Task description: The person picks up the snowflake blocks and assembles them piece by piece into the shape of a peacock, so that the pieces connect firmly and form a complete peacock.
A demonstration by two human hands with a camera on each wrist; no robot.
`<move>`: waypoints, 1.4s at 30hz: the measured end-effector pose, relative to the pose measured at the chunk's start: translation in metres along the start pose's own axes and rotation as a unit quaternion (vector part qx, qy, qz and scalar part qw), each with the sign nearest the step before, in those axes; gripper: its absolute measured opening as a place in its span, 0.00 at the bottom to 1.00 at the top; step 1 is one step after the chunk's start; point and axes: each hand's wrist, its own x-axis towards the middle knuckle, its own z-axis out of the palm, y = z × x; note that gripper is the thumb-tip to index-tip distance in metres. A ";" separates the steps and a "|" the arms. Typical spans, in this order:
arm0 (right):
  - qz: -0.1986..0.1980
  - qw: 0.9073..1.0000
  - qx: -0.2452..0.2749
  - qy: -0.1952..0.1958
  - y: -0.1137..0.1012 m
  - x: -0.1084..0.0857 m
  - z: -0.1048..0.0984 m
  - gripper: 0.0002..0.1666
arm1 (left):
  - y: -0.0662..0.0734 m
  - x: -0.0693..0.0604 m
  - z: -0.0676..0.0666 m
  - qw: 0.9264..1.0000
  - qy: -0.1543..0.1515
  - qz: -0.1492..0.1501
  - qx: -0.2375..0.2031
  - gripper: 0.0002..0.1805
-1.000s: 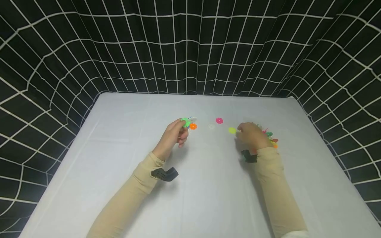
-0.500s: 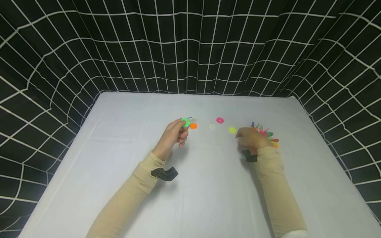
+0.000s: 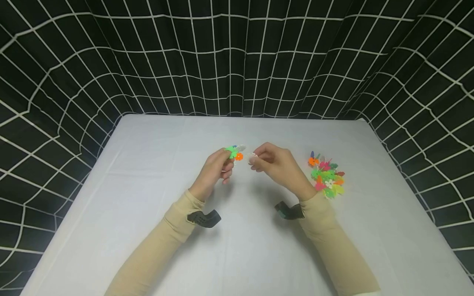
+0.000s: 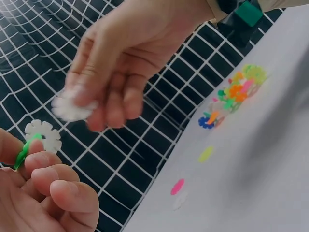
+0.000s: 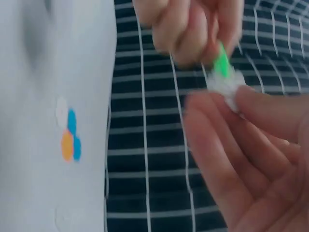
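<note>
In the head view my left hand (image 3: 214, 168) pinches a green flower-shaped piece (image 3: 232, 152) above the table. The left wrist view shows this green piece edge-on, with a white flower piece (image 4: 48, 137) against it. My right hand (image 3: 279, 164) is close by on the right, pinching another white piece (image 4: 72, 107) between thumb and fingers. The right wrist view shows white (image 5: 224, 83) at the right fingertips, right beside the green piece; whether they touch, I cannot tell.
A pile of colourful flower pieces (image 3: 327, 176) lies on the right of the white table (image 3: 237, 246). Loose yellow (image 4: 205, 154), pink (image 4: 177, 186) and white pieces lie apart from it. Orange (image 5: 67, 145), blue and white pieces lie together on the table.
My right hand has moved left from beside the pile to near the left hand, now with a white piece in its pinch. My left hand has stayed almost still with the green piece.
</note>
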 end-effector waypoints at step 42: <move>-0.179 0.968 -0.058 0.168 0.000 -0.002 0.044 0.06 | 0.001 -0.005 0.010 0.999 0.007 0.023 0.026 0.10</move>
